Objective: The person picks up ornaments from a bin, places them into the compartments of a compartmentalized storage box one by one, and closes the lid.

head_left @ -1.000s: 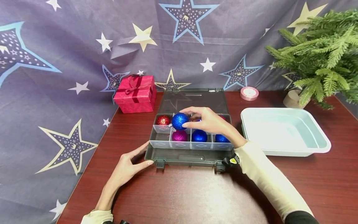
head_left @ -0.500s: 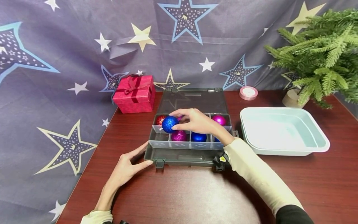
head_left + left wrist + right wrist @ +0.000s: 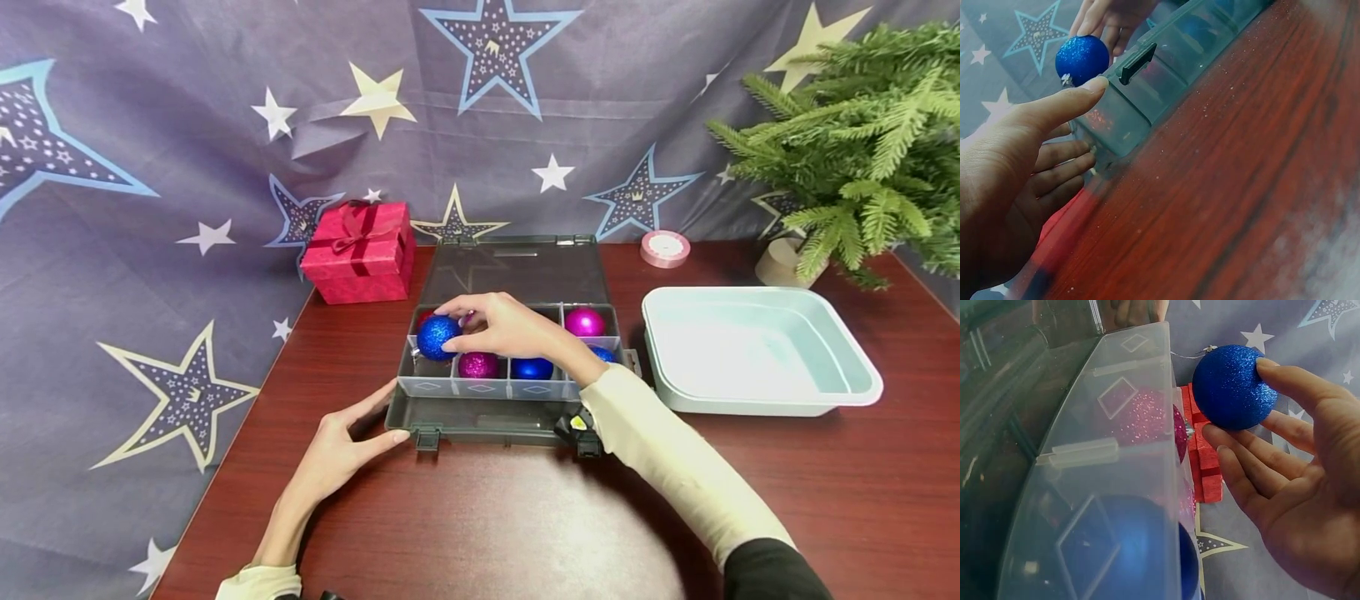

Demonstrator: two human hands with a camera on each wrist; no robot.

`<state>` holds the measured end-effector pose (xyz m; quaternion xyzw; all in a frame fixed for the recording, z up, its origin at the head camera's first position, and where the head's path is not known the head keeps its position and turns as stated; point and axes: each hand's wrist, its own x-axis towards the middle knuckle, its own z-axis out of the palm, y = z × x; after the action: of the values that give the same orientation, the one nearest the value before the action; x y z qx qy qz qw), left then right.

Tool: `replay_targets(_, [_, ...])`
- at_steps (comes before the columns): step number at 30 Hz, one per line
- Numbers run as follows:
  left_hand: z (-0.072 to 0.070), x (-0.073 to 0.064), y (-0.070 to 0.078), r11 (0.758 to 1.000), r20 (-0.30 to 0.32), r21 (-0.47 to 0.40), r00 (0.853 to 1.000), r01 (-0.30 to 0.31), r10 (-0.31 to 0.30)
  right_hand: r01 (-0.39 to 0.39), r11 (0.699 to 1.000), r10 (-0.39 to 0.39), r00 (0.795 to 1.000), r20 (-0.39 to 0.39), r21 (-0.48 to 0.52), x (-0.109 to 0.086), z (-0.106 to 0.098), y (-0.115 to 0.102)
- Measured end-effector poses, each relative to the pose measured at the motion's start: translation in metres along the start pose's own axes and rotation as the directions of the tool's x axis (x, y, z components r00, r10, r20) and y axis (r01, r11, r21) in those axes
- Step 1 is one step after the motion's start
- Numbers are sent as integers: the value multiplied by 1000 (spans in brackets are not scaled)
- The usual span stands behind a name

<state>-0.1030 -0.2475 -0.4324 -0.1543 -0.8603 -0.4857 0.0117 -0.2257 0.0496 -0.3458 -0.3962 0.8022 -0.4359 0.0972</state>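
Observation:
A glittery blue Christmas ball [image 3: 438, 337] with a silver cap is pinched between the thumb and fingers of my right hand [image 3: 506, 327]. It hangs over the front-left compartment of a dark, see-through divided case [image 3: 517, 271]; in the right wrist view the ball [image 3: 1235, 387] is above the divider walls. My left hand [image 3: 341, 442] touches the case's front-left corner, thumb at the front edge and straight fingers along the side. Inside sit a glittery magenta ball [image 3: 477, 365], a blue ball [image 3: 532, 368] and a shiny pink ball [image 3: 585, 322]. The back-left red ball is mostly hidden behind the held one.
The case's lid lies open toward the back. To its right stands a pale blue tray [image 3: 761, 400]; behind are a pink ribbon roll [image 3: 665, 248] and a small artificial fir tree [image 3: 870, 158]. A red gift box [image 3: 360, 254] stands at back left before the starry cloth.
My right hand has carried the blue ball leftward and slightly forward, from above the back row to over the front-left compartment. The left hand stays at the case corner.

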Motion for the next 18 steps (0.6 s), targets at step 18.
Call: replay_targets(18, [0,0,0,1000,0,-5,1000,0,0,2,1000,-2,1000,20,20,3,1,4])
